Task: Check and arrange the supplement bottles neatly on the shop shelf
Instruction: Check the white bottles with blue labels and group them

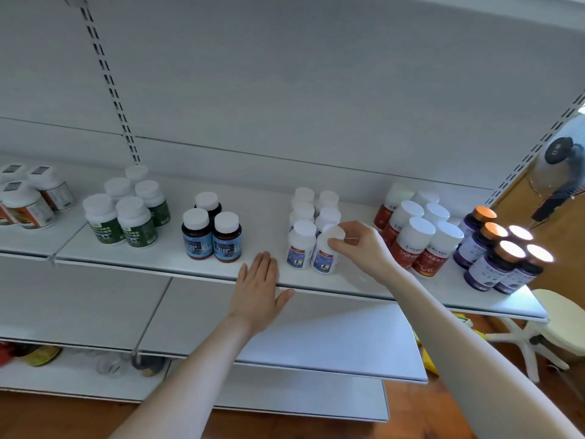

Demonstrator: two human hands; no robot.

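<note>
Supplement bottles stand in groups on the white shelf (177,253). My right hand (361,245) grips the cap end of a white bottle with a blue label (324,256), the front right one of a white-bottle group (311,213); the bottle leans slightly. My left hand (258,286) lies flat with straight fingers on the shelf's front edge, left of that group. Green-label bottles (126,217), dark blue-label bottles (212,232), red-label bottles (414,232) and purple bottles with orange caps (500,251) fill the rest of the row.
Orange-label bottles (30,198) stand at the far left. A bare lower shelf (316,340) juts out below, with jars (41,354) on the shelf beneath it at left. A fan (557,175) and a white stool (557,331) stand to the right on the wooden floor.
</note>
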